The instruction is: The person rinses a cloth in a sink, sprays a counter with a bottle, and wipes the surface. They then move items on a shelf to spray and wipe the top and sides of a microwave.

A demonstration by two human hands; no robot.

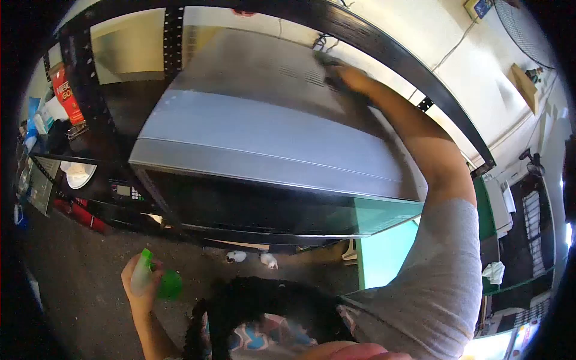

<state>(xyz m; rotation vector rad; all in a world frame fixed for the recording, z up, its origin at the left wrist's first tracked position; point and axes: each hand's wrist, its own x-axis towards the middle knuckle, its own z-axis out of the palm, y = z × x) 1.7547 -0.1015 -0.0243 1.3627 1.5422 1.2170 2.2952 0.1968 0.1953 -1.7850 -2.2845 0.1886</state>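
Note:
My left hand (141, 276) is wrapped round a spray bottle (171, 284) with a green body and a green-and-white head, held low over the floor. My right arm reaches across a big metal appliance (264, 129) with a dark glass front. At its far right part, my right hand (354, 79) is on the brushed top near the vent slots, closed on a dark cloth (327, 62). Blur and the hand itself hide much of the cloth, and its exact shape cannot be made out.
A black perforated metal rack (174, 42) frames the appliance. Shelves at left hold a red Nescafé pack (67, 96) and a white dish (79, 174). Cables (324, 42) hang behind the appliance. A light green panel (387, 255) stands below its right end. White shoes (269, 260) are on the floor.

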